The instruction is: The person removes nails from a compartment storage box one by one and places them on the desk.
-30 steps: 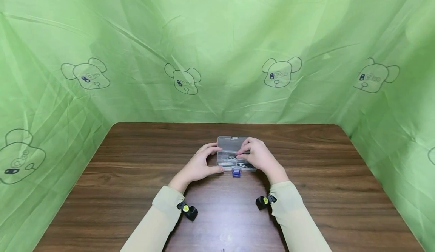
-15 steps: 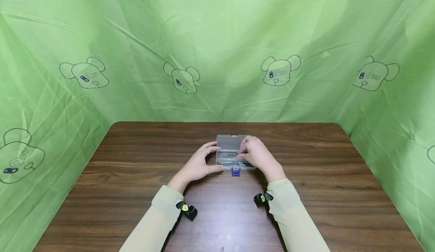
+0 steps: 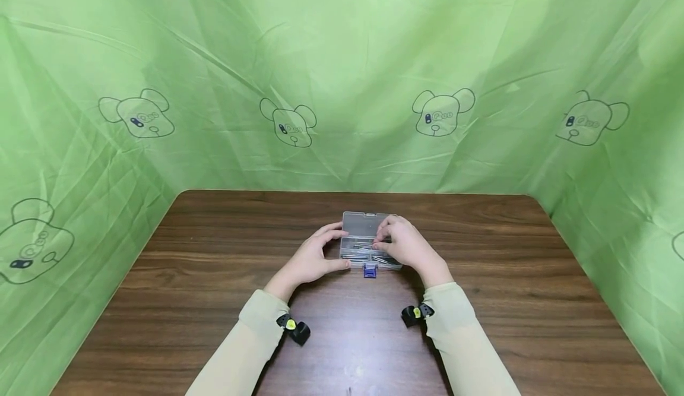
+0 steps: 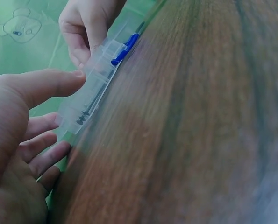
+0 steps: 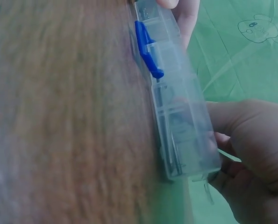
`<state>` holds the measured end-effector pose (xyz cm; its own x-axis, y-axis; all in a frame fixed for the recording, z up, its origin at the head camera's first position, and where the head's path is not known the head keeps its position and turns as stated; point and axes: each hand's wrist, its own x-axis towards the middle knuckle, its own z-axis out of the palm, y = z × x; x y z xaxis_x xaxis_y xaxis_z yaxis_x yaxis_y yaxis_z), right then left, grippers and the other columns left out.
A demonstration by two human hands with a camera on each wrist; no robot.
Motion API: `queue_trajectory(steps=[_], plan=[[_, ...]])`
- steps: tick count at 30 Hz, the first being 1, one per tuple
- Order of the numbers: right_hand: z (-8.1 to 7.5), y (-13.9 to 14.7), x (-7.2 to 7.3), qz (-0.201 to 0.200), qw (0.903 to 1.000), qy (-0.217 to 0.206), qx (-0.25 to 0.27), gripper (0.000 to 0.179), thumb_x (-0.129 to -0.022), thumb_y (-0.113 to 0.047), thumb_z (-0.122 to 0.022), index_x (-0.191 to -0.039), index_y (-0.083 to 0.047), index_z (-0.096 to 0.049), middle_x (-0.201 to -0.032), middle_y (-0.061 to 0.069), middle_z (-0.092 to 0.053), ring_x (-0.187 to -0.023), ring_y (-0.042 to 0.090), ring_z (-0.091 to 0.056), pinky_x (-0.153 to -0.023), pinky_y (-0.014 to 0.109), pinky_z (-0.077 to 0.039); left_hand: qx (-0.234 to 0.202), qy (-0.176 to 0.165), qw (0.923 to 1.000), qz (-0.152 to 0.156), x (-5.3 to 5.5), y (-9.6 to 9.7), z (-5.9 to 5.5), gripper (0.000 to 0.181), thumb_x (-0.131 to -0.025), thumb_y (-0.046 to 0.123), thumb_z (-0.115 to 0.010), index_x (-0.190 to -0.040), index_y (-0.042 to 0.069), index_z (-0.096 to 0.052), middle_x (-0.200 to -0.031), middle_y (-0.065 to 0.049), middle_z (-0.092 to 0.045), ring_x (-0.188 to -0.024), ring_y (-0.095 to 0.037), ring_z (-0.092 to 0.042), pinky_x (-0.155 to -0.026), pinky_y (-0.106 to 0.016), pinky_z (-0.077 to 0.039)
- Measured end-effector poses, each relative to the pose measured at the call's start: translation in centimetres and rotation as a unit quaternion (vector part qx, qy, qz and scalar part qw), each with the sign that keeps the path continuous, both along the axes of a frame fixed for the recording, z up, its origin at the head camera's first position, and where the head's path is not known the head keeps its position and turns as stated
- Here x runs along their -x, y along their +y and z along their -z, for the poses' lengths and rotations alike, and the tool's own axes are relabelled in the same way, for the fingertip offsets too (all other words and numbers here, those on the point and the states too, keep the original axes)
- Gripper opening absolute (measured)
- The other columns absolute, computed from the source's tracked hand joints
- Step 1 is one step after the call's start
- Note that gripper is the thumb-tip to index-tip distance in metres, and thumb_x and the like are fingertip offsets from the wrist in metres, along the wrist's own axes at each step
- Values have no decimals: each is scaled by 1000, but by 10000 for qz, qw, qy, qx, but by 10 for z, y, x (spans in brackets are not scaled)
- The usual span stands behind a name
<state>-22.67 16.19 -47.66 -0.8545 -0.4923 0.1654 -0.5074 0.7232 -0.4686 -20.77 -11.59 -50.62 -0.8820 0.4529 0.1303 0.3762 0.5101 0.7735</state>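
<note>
A clear plastic compartment box [image 3: 363,225] lies on the table with its lid raised at the back and a blue latch [image 3: 370,271] hanging at the front. Thin silvery metal pieces [image 3: 385,260], like nails or pins, lie in its compartments. My left hand [image 3: 312,257] holds the box's left end, thumb at the front edge and fingers behind. My right hand [image 3: 408,244] reaches over the right side, its thumb and fingertips brought together at the rear compartment. Whether a metal piece is between those fingertips is hidden. In the right wrist view the box's front wall [image 5: 188,126] covers them.
The dark wood-grain table [image 3: 214,301] extends around the box on every side. Green cloth [image 3: 347,57] printed with bear faces hangs behind the table and at both sides. A small black camera [image 3: 300,332] is strapped to the left wrist, and another black camera [image 3: 410,316] to the right.
The left hand stays on the box's end. The right fingertips shift only slightly over the rear compartment, and the small metal pieces there lie a little differently. The head view sways slightly.
</note>
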Motion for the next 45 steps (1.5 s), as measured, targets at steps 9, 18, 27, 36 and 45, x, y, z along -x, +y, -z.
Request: queue_trajectory(steps=[9,18,27,36,45], plan=[[2,-1,-2,-175,9987,-96,476,7,-97,-16,-84,-91,-14,-83,-108,1,-72,-110,29,-66,-106,56,-48,-147,-12,9999,-56,1,-7,-2,68,-82,30,-97,-142,10,-71,-162,-10,-52,-144,-29,-54,-118,-52,-46],[1,4,-4,-51,9910,-280,1310,5,-102,-17,-79,-101,-13,-82,-102,-3,-74,-96,15,-68,-88,39,-58,-111,91,9999,-93,5,-16,0,66,-79,32,-100,-137,14,-73,-130,-6,-65,-119,-23,-62,-104,-44,-55],[-14,39,-8,692,9856,-230,1525,6,-106,-17,-74,-107,-13,-79,-94,-2,-72,-86,15,-64,-78,34,-54,-290,-47,9994,-162,5,-25,1,66,-78,32,-101,-134,12,-72,-128,-5,-67,-118,-23,-63,-103,-44,-54],[-3,78,-14,1501,9781,-468,1363,9,-104,-18,-74,-105,-10,-76,-84,-2,-70,-70,12,-63,-70,31,-51,-398,-71,9992,-49,8,-27,1,67,-79,31,-101,-136,11,-71,-132,-5,-66,-119,-24,-62,-103,-46,-54],[15,87,-13,1597,9690,-1081,1547,11,-105,-15,-72,-110,-6,-75,-91,4,-73,-72,17,-68,-68,29,-54,-510,-83,9987,-28,9,-29,6,67,-80,30,-101,-137,11,-72,-131,-7,-67,-118,-24,-63,-103,-45,-54]])
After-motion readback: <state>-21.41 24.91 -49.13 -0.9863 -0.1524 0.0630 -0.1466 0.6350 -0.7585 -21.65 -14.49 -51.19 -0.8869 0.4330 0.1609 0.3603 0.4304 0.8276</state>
